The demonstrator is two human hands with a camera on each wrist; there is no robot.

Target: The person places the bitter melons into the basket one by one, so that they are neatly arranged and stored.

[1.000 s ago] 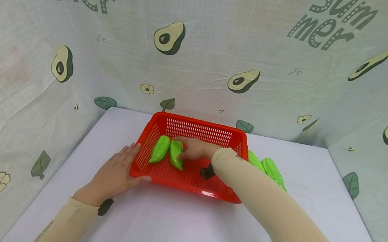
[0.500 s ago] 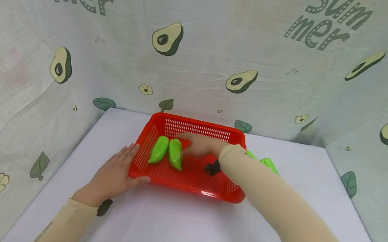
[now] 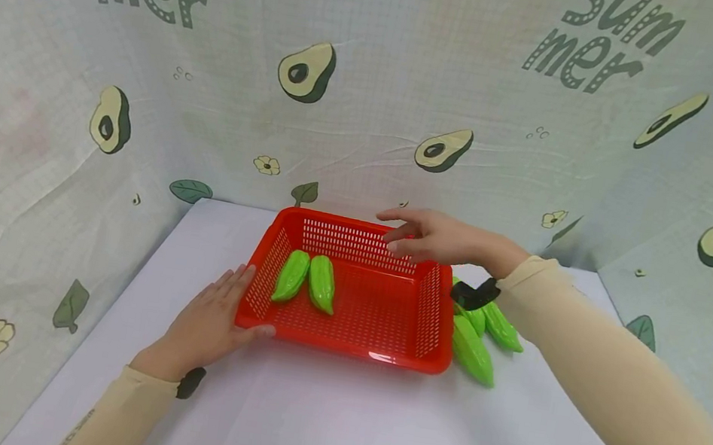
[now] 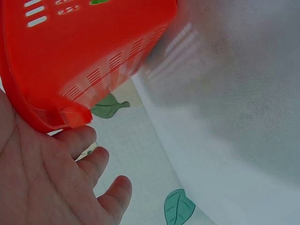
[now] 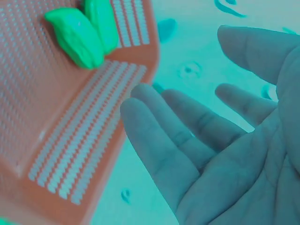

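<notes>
A red plastic basket (image 3: 346, 346) with slotted sides stands on the table. Two bright green peppers lie side by side in its left part, a left pepper (image 3: 292, 276) and a right pepper (image 3: 322, 284). My left hand (image 3: 205, 323) rests against the basket's left rim with straight fingers; the left wrist view shows its fingers (image 4: 115, 197) at the red edge. Above the basket's back right rim my right hand (image 3: 439, 239) hovers with loosely extended fingers, holding nothing. In the right wrist view its palm (image 5: 243, 173) is bare beside the basket.
Several more green peppers (image 3: 473, 353) lie on the table just right of the basket, partly hidden behind the right wrist and sleeve. A printed cloth (image 3: 375, 88) hangs around the back and sides. The white table (image 3: 328, 424) extends in front of the basket.
My right hand has let go of the right pepper inside the basket, risen and moved right and back over the rim. The left hand has stayed at the left rim.
</notes>
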